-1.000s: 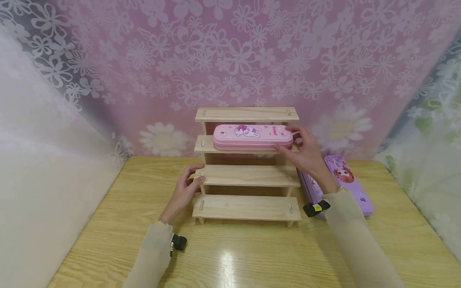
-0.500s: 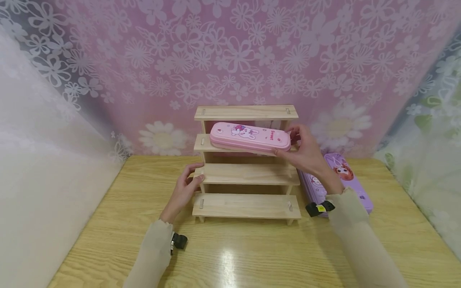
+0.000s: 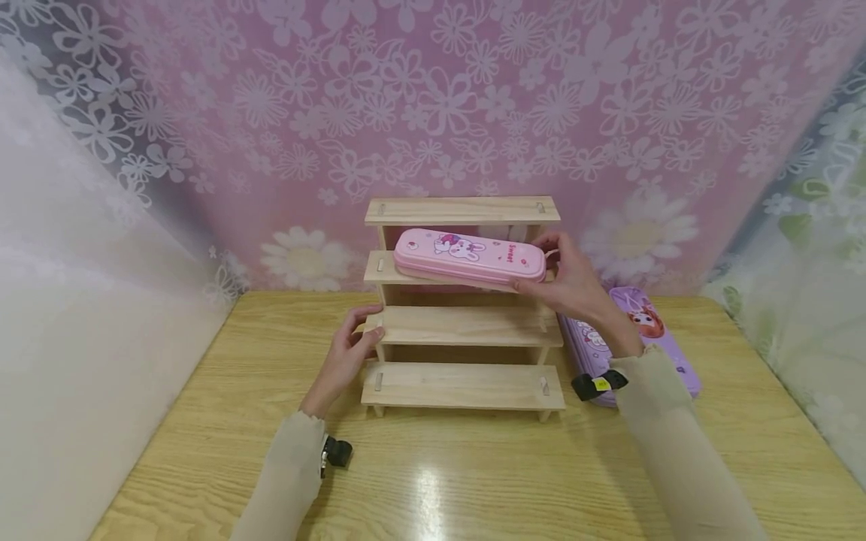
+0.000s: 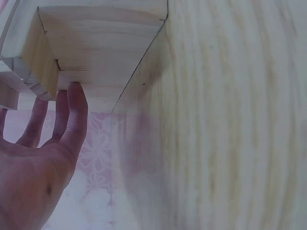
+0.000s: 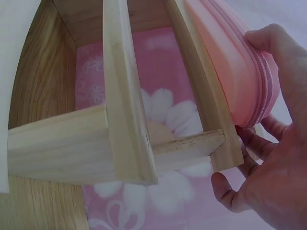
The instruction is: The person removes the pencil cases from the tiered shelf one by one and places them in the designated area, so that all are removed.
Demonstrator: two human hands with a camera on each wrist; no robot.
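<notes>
A stepped wooden rack point(image 3: 464, 327) with several shelves stands at the back of the wooden table point(image 3: 473, 481). A pink pencil case point(image 3: 470, 258) with a rabbit print lies tilted on the second shelf from the top, its right end raised. My right hand point(image 3: 571, 282) grips that right end, thumb on the front edge; the right wrist view shows the fingers point(image 5: 268, 45) curled round the case point(image 5: 230, 67). My left hand point(image 3: 346, 353) rests with straight fingers point(image 4: 72, 115) against the rack's left side point(image 4: 96, 52).
Two purple pencil cases point(image 3: 643, 338) lie on the table right of the rack, partly behind my right forearm. A pink flowered curtain point(image 3: 433, 98) hangs close behind the rack. A white drape point(image 3: 74, 300) borders the table's left side.
The pink case lay flat on the shelf a second ago; my right hand has lifted its right end, so it now sits tilted. The left hand has stayed put.
</notes>
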